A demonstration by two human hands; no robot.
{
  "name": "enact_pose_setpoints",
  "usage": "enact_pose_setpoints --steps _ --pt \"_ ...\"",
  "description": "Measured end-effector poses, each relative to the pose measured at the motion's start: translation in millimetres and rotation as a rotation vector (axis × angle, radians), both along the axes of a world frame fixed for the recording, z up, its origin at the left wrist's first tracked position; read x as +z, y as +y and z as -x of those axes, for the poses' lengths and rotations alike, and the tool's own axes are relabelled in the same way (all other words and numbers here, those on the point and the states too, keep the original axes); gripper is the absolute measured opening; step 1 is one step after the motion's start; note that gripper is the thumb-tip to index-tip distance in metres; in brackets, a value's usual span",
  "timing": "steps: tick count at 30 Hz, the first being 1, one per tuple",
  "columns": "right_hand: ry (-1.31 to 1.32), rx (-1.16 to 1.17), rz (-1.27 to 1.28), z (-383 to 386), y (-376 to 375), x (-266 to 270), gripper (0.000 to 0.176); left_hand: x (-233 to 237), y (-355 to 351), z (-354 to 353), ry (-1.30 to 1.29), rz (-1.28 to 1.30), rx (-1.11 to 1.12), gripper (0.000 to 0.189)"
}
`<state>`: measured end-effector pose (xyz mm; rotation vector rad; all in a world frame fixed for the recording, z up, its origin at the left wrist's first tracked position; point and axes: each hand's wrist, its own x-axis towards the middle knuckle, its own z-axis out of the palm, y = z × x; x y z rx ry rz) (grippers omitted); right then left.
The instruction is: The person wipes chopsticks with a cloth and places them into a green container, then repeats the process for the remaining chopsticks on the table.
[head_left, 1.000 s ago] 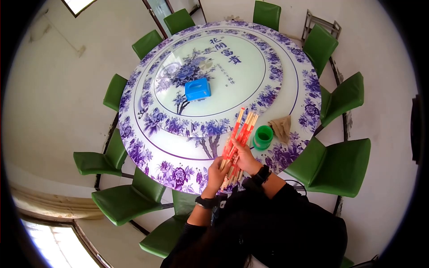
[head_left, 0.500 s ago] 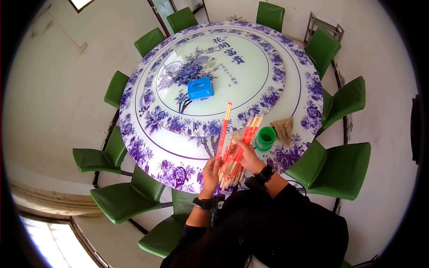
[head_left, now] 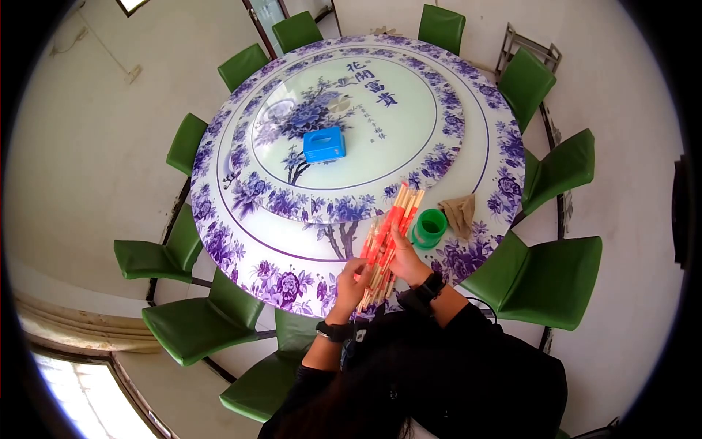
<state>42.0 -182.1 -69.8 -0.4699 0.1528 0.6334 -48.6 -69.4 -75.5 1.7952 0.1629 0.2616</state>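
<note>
A bundle of chopsticks in red paper sleeves (head_left: pixel 397 216) slants upward in my right hand (head_left: pixel 406 262), whose fingers wrap round its middle. My left hand (head_left: pixel 352 287) is at the left side of the chopsticks, its fingers bent and close to them; whether it grips any is too small to tell. More chopsticks (head_left: pixel 373 295) lie below and between the hands, near the table's front edge. Just right of the bundle stands a green cylindrical container (head_left: pixel 428 228), open at the top. A brown cloth (head_left: pixel 458 215) lies crumpled beside the container.
The round table (head_left: pixel 292 247) has a floral pattern and a raised glass turntable (head_left: pixel 409 110). On the turntable sits a blue tissue box (head_left: pixel 324 145). Green chairs (head_left: pixel 559 282) surround the table, and a metal frame (head_left: pixel 528 50) stands by the back wall.
The single chopstick pair that stood upright at my left hand is now against the bundle in my right hand. My left hand has moved slightly right, closer to the bundle.
</note>
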Motion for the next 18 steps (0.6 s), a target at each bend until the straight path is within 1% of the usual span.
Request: enact_pose_setpoints --steps 1,3,4,6,10,12,13,15,16,17,18 --pt "0.001 0.001 0.001 1.2 0.3 3.4 0.016 3.2 -1.2 -0.3 0.001 0.001 0.001 0.011" --pt "-0.061 0.027 0.085 2.4 0.9 9.1 0.013 11.6 -3.9 -1.4 -0.068 -0.121 -0.018 0.012" --pt "-0.061 0.028 0.085 1.9 1.5 7.7 0.013 12.9 -4.0 -2.3 -0.068 -0.121 -0.017 0.012" --pt "-0.055 0.003 0.165 1.0 2.7 4.3 0.011 14.4 -3.6 -2.7 -0.109 -0.196 -0.056 0.016" --pt "-0.042 0.052 0.121 -2.1 -1.3 4.6 0.011 10.3 0.9 -0.7 -0.107 -0.195 -0.119 0.018" --pt "-0.079 0.063 0.128 -2.3 -2.8 5.3 0.012 10.1 3.0 0.7 -0.045 -0.142 -0.143 0.026" --pt "-0.078 0.063 0.128 -2.9 -2.9 2.6 0.012 9.7 2.9 0.6 -0.045 -0.142 -0.144 0.026" --pt "-0.047 0.050 0.085 -4.3 -2.2 -2.5 0.012 8.1 2.7 -0.2 -0.009 0.088 -0.105 0.027" --pt "-0.046 0.049 0.085 -3.8 -1.5 -2.8 0.012 2.9 3.9 -0.2 -0.009 0.089 -0.105 0.027" --pt "-0.050 0.036 0.046 -3.2 0.0 -3.2 0.012 -5.4 5.8 0.0 0.019 0.155 -0.156 0.030" --pt "-0.053 0.022 0.007 -2.4 0.9 -2.2 0.014 0.9 5.0 -0.7 0.046 0.221 -0.207 0.033"
